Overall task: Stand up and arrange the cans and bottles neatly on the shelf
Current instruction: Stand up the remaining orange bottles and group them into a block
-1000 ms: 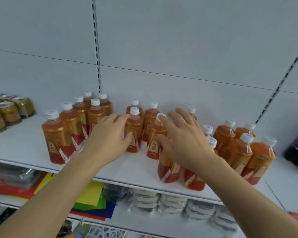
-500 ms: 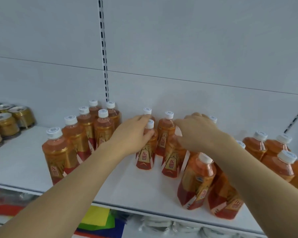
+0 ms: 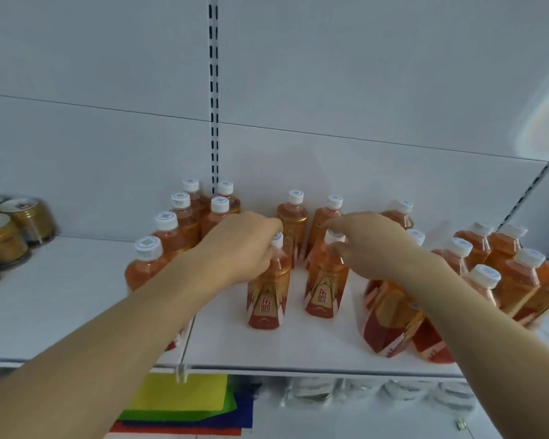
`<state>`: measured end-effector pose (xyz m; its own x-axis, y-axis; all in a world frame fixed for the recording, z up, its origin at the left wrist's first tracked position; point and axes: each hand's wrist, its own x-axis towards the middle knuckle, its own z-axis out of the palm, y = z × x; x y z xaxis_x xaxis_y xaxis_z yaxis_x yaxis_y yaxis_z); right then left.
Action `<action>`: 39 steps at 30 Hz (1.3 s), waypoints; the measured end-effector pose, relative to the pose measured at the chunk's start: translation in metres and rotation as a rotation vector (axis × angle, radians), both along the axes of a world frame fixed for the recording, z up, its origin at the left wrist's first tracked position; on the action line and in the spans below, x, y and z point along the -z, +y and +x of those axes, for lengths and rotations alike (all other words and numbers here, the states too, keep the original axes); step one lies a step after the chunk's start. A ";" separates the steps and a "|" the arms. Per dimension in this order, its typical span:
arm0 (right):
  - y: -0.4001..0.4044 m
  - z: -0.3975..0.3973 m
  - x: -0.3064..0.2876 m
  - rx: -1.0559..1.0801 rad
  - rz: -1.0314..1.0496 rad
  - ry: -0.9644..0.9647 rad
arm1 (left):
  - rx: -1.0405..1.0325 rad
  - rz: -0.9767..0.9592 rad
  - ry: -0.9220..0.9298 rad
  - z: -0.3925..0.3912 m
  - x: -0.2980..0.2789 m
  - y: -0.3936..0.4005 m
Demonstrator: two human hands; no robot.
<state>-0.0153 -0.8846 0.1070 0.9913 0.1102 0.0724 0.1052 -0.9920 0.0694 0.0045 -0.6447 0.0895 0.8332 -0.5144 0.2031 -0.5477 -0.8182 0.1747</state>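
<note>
White panelled wall (image 3: 362, 74), slotted upright (image 3: 214, 90); smooth white shelf (image 3: 61, 296). Clear plastic bottles (image 3: 504, 267) of amber drink, white caps, upright mid-shelf; gold cans (image 3: 16, 229) far left. Left hand (image 3: 241, 245) fingers curled on left bottle (image 3: 267, 296) neck — right hand (image 3: 368, 245) pinches right bottle (image 3: 325, 286) cap.

A white shelf (image 3: 76, 299) carries upright orange drink bottles (image 3: 268, 299) with white caps, clustered across its middle and right, and gold cans (image 3: 4, 242) at far left.

Below: coloured paper sheets (image 3: 184, 397), yellow over green, blue, red; beside them, clear wrapped packs (image 3: 377, 391), contents indistinct.
</note>
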 end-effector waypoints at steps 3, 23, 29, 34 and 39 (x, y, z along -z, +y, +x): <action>0.023 -0.005 0.006 -0.033 0.053 -0.025 | 0.002 0.083 -0.018 -0.018 -0.010 0.028; 0.137 0.041 0.021 -0.401 0.091 -0.125 | -0.015 0.235 -0.109 -0.032 -0.025 0.087; 0.152 0.050 0.026 -0.424 0.121 -0.154 | -0.040 0.219 -0.083 -0.030 -0.021 0.092; 0.151 0.049 0.023 -0.418 0.117 -0.131 | -0.038 0.189 -0.058 -0.028 -0.016 0.091; 0.138 0.042 0.025 -0.396 0.160 -0.129 | -0.021 0.166 -0.006 -0.025 -0.016 0.091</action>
